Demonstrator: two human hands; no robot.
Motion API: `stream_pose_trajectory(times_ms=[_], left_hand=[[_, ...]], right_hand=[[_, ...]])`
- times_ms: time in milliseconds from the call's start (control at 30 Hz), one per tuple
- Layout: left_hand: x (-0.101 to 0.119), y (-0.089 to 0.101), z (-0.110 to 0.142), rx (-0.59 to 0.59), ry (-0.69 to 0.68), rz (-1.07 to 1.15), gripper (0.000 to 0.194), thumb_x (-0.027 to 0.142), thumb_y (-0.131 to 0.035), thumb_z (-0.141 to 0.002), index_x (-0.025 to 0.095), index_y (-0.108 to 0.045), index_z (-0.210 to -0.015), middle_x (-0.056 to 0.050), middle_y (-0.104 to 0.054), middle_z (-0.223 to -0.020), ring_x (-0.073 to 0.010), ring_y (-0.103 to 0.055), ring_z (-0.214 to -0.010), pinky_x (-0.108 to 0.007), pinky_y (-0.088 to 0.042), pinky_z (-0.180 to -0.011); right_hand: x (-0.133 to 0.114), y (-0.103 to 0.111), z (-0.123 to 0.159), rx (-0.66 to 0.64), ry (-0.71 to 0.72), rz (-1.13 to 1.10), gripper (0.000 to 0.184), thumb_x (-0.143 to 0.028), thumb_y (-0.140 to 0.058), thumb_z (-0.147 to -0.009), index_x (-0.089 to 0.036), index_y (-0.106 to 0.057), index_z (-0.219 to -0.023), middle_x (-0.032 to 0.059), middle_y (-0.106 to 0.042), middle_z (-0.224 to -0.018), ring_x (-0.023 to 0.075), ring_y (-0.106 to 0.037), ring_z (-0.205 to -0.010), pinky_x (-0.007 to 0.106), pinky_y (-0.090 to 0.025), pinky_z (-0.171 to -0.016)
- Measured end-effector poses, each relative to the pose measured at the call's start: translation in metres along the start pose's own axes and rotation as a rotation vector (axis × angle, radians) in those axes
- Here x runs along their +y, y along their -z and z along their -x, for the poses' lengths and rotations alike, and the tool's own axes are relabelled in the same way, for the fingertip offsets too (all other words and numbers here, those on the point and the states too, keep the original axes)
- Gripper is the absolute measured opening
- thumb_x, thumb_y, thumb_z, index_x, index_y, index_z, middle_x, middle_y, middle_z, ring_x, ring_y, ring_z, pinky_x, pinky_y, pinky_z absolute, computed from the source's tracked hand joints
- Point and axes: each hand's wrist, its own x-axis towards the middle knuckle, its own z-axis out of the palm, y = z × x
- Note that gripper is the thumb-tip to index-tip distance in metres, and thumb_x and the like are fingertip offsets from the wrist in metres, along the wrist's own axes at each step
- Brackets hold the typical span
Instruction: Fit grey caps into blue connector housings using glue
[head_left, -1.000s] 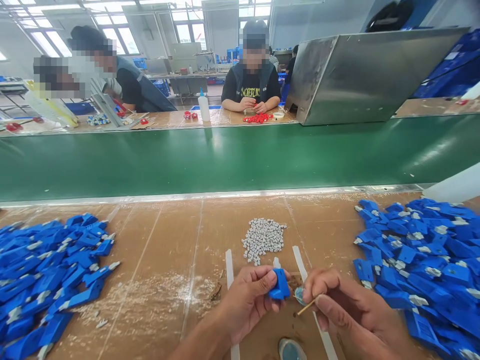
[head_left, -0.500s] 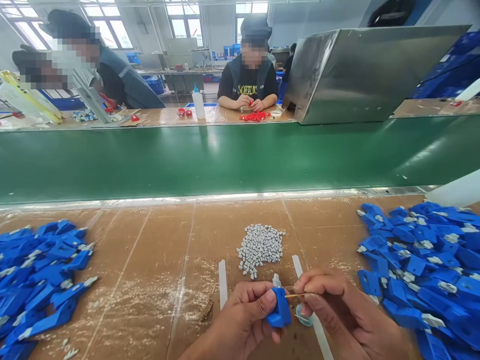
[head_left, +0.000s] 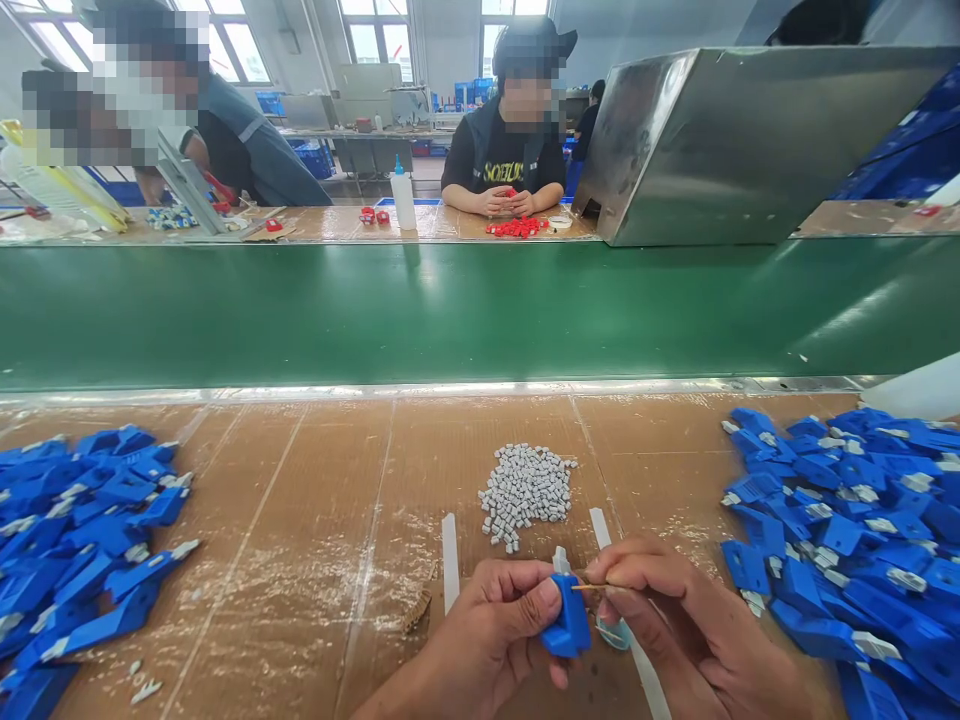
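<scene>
My left hand (head_left: pixel 491 630) pinches a small blue plastic part (head_left: pixel 569 622) with a white tip at the bottom centre of the view. My right hand (head_left: pixel 679 625) holds a thin wooden stick (head_left: pixel 589 587), its tip touching the top of that part. A little round dish (head_left: pixel 613 632) lies on the table just under my right fingers. A heap of small grey pieces (head_left: pixel 526 490) sits right behind both hands.
Piles of blue parts lie at the left (head_left: pixel 82 540) and right (head_left: pixel 855 530) of the brown table (head_left: pixel 315 500). Two white strips (head_left: pixel 449 560) flank my hands. A green conveyor belt (head_left: pixel 450 310) runs across; beyond it people sit working, with a steel hood (head_left: pixel 735 140) at right.
The stick's tip rose from the dish up to the blue part, which my left hand kept holding. The view shifted slightly.
</scene>
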Motion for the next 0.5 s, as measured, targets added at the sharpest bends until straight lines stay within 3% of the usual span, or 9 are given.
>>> stream_pose_trajectory(times_ms=[300, 500], left_hand=[[0.001, -0.001, 0.001, -0.016, 0.005, -0.007, 0.039, 0.047, -0.090, -0.082, 0.008, -0.084, -0.086, -0.005, -0.063, -0.072, -0.0070, -0.057, -0.059, -0.015, -0.052, -0.054], [0.002, 0.005, 0.002, 0.074, 0.042, -0.022, 0.048, 0.048, -0.094, -0.076, 0.005, -0.083, -0.094, -0.010, -0.068, -0.076, -0.0085, -0.063, -0.057, -0.014, -0.048, -0.049]], right_hand=[[0.003, -0.002, 0.003, -0.009, 0.019, -0.040, 0.018, -0.039, -0.058, -0.111, -0.032, -0.070, -0.099, -0.0015, -0.074, -0.087, 0.0167, -0.074, -0.080, 0.024, -0.061, -0.075], [-0.009, 0.012, 0.012, 0.091, -0.061, -0.077, 0.016, -0.038, -0.062, -0.108, -0.032, -0.071, -0.097, 0.0031, -0.071, -0.093, 0.0219, -0.074, -0.092, 0.027, -0.062, -0.076]])
